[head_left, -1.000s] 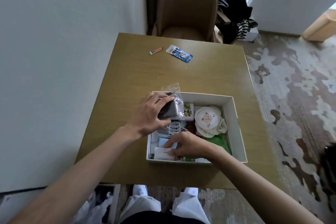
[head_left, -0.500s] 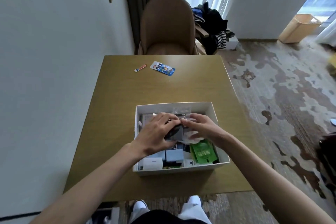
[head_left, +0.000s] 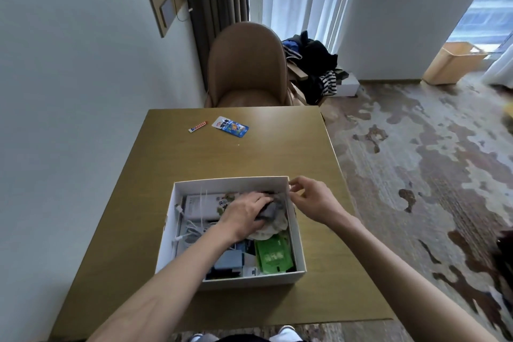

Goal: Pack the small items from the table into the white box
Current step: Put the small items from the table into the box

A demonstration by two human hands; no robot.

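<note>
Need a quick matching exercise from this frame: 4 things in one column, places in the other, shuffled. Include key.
Things:
1. blue packet
2. green packet
3. left hand
4. right hand

Places:
A. inside the white box, near-right corner
B. on the table, far side, right of the small red-and-white tube
C. over the box's right wall, near its far-right corner
D. inside the box, pressing on a dark grey item

Pairs: 1-B, 2-A, 3-D, 4-C
</note>
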